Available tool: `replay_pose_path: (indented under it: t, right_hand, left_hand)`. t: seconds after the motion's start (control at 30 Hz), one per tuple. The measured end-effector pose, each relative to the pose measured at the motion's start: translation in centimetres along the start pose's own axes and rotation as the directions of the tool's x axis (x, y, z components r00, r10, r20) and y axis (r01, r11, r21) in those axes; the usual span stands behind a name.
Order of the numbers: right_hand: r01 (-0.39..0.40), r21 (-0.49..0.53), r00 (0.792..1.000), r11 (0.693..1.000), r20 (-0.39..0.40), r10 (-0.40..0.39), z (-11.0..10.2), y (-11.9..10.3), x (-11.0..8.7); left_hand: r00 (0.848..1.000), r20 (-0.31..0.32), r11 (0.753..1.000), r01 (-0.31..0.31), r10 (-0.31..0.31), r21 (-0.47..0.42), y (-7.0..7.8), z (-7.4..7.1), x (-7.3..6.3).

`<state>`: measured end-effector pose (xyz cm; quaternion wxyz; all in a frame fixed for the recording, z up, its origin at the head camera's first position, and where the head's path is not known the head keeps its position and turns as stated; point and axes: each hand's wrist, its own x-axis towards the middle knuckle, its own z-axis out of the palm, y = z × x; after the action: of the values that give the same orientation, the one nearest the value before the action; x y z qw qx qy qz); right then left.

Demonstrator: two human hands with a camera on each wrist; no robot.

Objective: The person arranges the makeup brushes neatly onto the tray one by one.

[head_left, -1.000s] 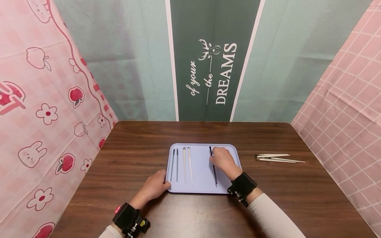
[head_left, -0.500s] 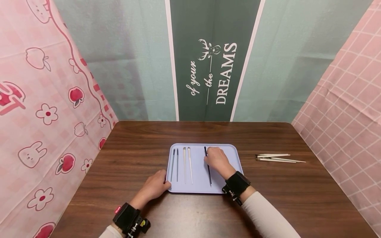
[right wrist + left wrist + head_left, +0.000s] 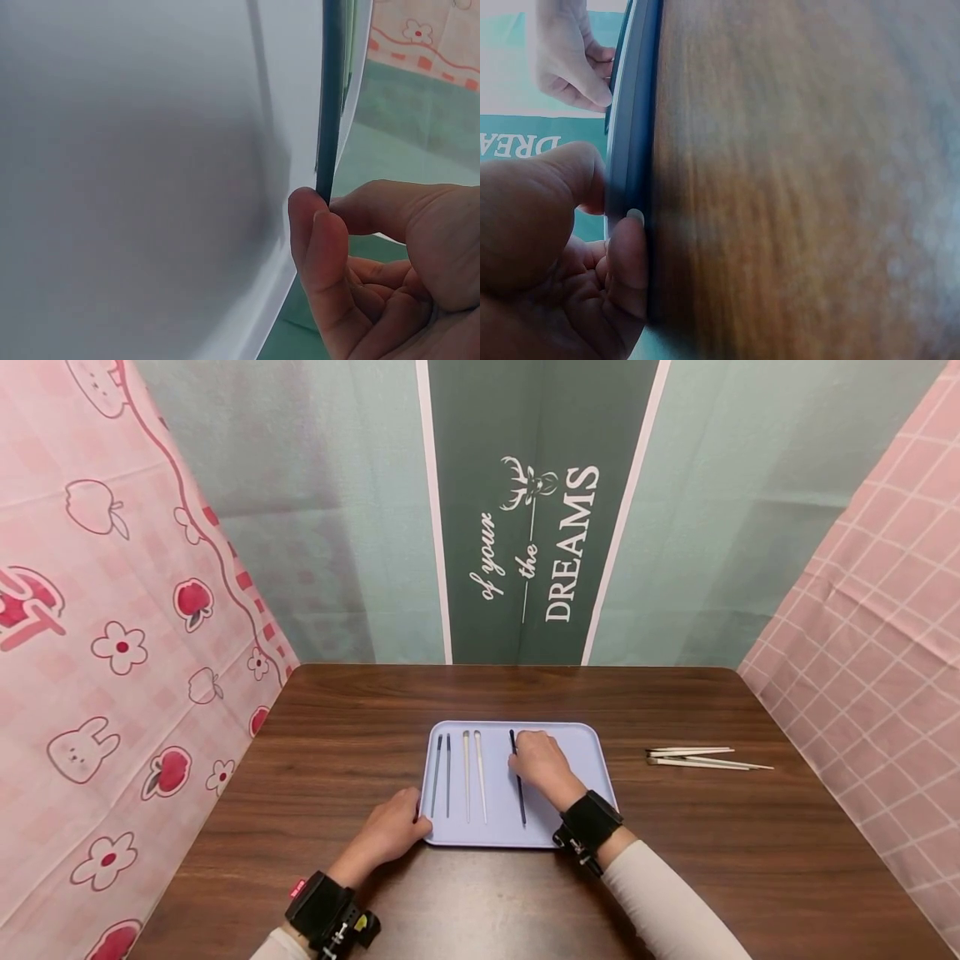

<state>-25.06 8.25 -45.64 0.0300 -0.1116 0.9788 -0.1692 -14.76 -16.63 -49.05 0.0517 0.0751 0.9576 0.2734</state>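
Tray, left part: two grey brushes and two pale brushes lengthwise; narrow gaps between.
Tray, middle: bare strip, pale brushes to dark brush in right grip.
Tray, right part: bare floor beyond right grip; near rim crossed by black wristband.
Near-left corner: obstructed, left grip on rim.
Surface, right: passage between tray and loose brushes.
Surface, far: open band before green backdrop.
Flanks: pink cloths, both sides.
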Motion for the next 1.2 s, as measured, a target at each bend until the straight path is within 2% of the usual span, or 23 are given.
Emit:
replay_pose_path:
  t: [0.23,0.8,1.2]
  right_hand:
    - [-0.027,0.015,0.999,1.000,0.039,0.027,0.2,-0.7,0.4]
    - [-0.021,0.018,0.998,1.000,0.056,0.020,0.8,-1.8,0.8]
    - [-0.025,0.010,0.997,1.000,0.077,0.024,1.2,-2.5,1.1]
  left_hand:
    - [1.000,-0.003,1.000,0.006,-0.006,-0.001,0.0,0.0,0.0]
    - [1.000,-0.009,1.000,-0.004,0.004,0.004,-0.1,0.0,-0.1]
    - [1.000,0.005,1.000,0.013,-0.013,0.000,0.1,0.0,-0.1]
